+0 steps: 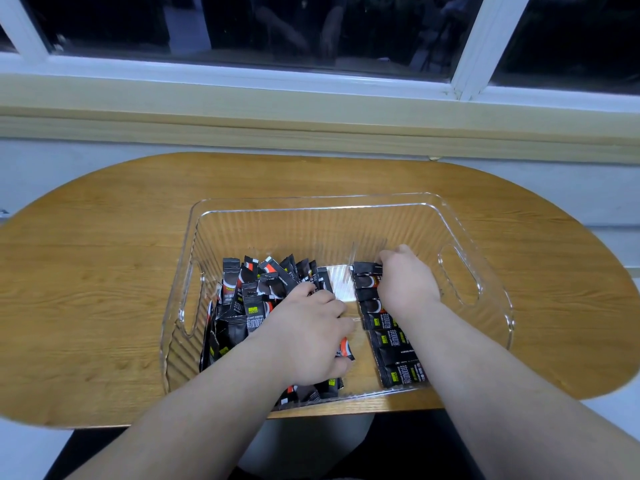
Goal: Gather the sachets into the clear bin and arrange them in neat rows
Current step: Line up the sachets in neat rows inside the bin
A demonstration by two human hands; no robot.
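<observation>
Inside the bin (311, 200), every sachet in view lies within its walls. Against the bin's left wall the sachets (249, 306) stand and lean in a loose pile, black packs pointing all ways. Along the bin's right side a row (391, 344) lies flat, its packs overlapping like shingles from the near wall toward the far one. Bare bin floor shows between row and pile.

The left hand (311, 337) is sunk into the side of the pile nearest the bin's middle. Its fingers (322, 299) are curled down and clenched round a few sachets, whose ends poke out under the palm. This is probably a batch being drawn out for the row.

The right hand (405, 282) sits on the row's far end, just inside the bin's right handle. Its fingers bend over the last pack, likely to steady the row so it does not slide, though I cannot tell whether they pinch or only press.

By my reading, gathering is done and arranging barely begun: one row laid, most packs unsorted.

The bin stands on the bench (104, 271), with a window (277, 29) beyond the bin's far wall.
</observation>
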